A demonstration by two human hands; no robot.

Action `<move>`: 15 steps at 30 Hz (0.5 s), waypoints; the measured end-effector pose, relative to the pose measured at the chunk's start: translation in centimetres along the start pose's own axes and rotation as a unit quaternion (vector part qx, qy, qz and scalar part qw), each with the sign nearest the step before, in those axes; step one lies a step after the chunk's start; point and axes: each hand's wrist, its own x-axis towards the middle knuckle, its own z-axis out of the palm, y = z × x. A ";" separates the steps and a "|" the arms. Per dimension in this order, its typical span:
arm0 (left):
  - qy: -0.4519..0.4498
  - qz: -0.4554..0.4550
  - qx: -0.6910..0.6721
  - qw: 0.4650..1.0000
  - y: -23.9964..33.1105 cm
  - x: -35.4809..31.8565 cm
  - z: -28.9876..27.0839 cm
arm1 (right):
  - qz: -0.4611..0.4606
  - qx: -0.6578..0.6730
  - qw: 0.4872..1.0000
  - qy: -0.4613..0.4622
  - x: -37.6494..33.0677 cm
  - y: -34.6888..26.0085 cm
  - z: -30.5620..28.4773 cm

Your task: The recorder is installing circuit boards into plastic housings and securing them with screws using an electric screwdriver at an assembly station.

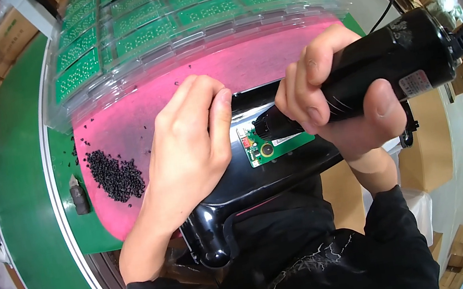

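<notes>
Driver [368, 67]: likely heavy; right grip [315, 96] wraps its body
Board [283, 150]: probably fragile; hold by edges
Housing [267, 181]: looks stiff, slippery; left grip [189, 136] curled, pinch unclear

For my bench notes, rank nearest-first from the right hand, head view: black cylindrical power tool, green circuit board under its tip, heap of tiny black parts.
1. Black cylindrical power tool: held in right hand.
2. Green circuit board: just left.
3. Heap of tiny black parts: far left.

Pale rectangular label [415, 83] on a black cylindrical power screwdriver [378, 65], partly hidden white sticker [287, 139] on a green circuit board [281, 149], blurred characters [15, 28] on a brown cardboard box [2, 52], none of it legible
</notes>
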 end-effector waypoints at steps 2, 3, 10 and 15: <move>-0.007 -0.006 0.007 1.000 -0.4 -0.1 -0.1 | 0.008 -0.023 1.000 -0.001 0.2 0.5 0.2; -0.014 0.001 0.013 1.000 -0.6 -0.2 -0.1 | 0.010 -0.022 1.000 -0.004 0.3 0.4 0.3; -0.060 0.009 0.054 0.997 -0.5 -0.6 -0.6 | 0.023 -0.024 0.999 -0.043 1.5 1.8 1.0; -0.084 -0.010 0.058 0.995 -0.8 -0.8 -0.6 | 0.011 -0.031 0.998 -0.060 1.8 1.9 0.9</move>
